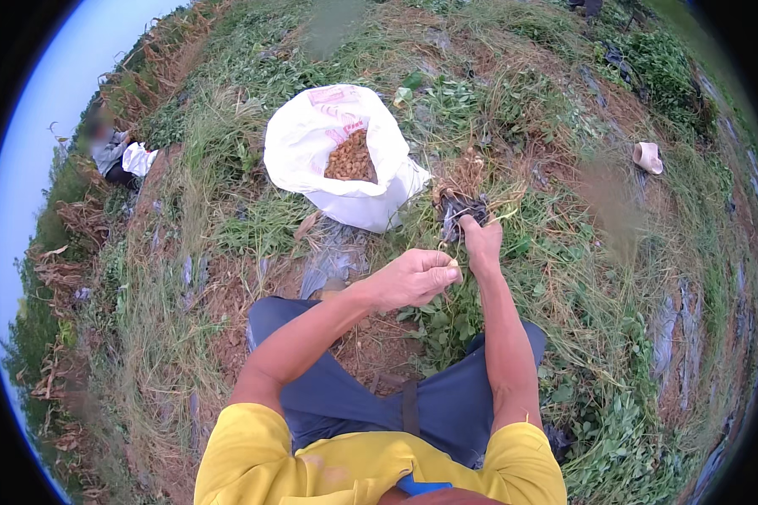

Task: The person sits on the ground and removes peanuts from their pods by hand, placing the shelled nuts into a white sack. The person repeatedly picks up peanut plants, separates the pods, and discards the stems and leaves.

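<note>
My right hand (482, 243) grips a pulled peanut plant by its stems. Its tangled brown roots (470, 173) point away from me, and dark plastic film (460, 207) is caught around them just beyond my fingers. Close by on the left, my left hand (424, 278) pinches a small pale peanut pod (453, 264) between thumb and fingertips. Beyond both hands stands a white woven sack (379, 203), its rim rolled open. Brown peanut pods (352, 158) lie inside it. Leafy green stems (458, 322) hang below my right hand, between my knees.
Cut vines (613, 435) and dry grass cover much of the reddish soil. Torn plastic mulch film (331, 255) lies by the sack. A beige, hollow object (648, 158) rests at the right. Far left, another person (108, 151) sits beside a white bag (139, 159).
</note>
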Demonstrator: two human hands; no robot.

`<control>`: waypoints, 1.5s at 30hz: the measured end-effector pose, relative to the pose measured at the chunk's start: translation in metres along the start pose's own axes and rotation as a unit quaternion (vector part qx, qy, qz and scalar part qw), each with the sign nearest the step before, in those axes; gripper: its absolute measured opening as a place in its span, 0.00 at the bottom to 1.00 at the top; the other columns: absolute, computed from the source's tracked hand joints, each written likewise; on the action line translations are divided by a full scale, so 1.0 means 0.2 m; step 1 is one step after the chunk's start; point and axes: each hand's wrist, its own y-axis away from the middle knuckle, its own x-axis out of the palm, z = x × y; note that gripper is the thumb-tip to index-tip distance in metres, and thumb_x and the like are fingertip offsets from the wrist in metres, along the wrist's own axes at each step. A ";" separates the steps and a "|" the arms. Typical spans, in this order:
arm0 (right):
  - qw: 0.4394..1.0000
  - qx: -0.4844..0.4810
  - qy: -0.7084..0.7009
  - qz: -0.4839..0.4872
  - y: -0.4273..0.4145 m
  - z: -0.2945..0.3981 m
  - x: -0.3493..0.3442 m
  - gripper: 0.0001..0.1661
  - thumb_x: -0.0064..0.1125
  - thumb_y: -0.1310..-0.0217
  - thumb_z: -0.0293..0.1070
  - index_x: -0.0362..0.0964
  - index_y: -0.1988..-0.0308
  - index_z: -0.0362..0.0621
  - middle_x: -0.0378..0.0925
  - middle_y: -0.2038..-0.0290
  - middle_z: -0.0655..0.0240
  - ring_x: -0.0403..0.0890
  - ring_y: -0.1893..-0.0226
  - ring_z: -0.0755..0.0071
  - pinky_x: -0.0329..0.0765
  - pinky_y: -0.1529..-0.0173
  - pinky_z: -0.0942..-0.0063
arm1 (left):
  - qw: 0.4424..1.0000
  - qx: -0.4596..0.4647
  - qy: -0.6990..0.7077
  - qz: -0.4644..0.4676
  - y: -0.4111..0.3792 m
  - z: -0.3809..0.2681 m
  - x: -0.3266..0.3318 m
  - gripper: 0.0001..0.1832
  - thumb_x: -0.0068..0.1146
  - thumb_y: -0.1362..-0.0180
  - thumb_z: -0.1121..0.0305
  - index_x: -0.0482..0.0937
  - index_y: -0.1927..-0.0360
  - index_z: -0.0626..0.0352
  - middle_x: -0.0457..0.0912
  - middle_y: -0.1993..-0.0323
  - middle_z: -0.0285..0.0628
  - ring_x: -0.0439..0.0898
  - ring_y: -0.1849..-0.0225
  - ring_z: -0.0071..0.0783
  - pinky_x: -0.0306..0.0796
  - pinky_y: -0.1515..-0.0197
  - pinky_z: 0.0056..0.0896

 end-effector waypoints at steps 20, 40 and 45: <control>0.991 0.019 0.052 0.120 0.19 0.13 0.01 0.21 0.64 0.53 0.31 0.76 0.57 0.34 0.83 0.65 0.60 0.82 0.65 0.70 0.78 0.57 0.71 | 0.754 0.222 -0.474 -0.397 -0.33 0.14 -0.30 0.13 0.61 0.45 0.66 0.79 0.61 0.65 0.80 0.65 0.48 0.81 0.65 0.47 0.74 0.59 0.43; 0.982 0.130 -0.123 0.059 0.01 0.10 -0.01 0.13 0.56 0.48 0.24 0.75 0.61 0.27 0.83 0.67 0.56 0.86 0.73 0.64 0.83 0.69 0.70 | 0.918 0.249 -0.303 -0.060 -0.05 0.12 0.02 0.11 0.48 0.39 0.73 0.76 0.55 0.63 0.76 0.71 0.38 0.77 0.72 0.28 0.72 0.67 0.33; 0.976 0.110 -0.144 0.122 0.12 0.14 -0.04 0.17 0.56 0.50 0.23 0.75 0.57 0.28 0.83 0.63 0.59 0.84 0.67 0.67 0.84 0.62 0.69 | 0.925 0.099 -0.153 -0.332 -0.20 0.17 -0.46 0.18 0.52 0.39 0.64 0.73 0.49 0.64 0.75 0.76 0.35 0.74 0.74 0.22 0.68 0.71 0.28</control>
